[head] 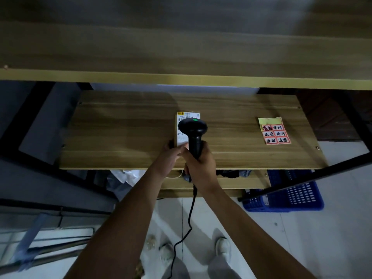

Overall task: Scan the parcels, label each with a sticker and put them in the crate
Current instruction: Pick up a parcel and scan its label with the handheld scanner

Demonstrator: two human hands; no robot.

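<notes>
A small parcel (181, 135) with a white shipping label lies on the wooden shelf (120, 133) at its middle. My left hand (171, 156) grips the parcel's near end. My right hand (200, 166) is closed around the handle of a black barcode scanner (192, 127). The scanner's head hovers over the label, covers part of it, and shows a green light. A sheet of red stickers (275, 131) on yellow backing lies flat on the shelf to the right. A blue plastic crate (298, 196) stands on the floor at the lower right, under the shelf frame.
A higher wooden shelf (181, 57) overhangs the top of the view. Black metal frame bars (350, 117) run along both sides. The scanner's cable (190, 216) hangs down between my arms. Crumpled bags (124, 176) and dark items sit on a lower shelf. My shoes (222, 246) are on the pale floor.
</notes>
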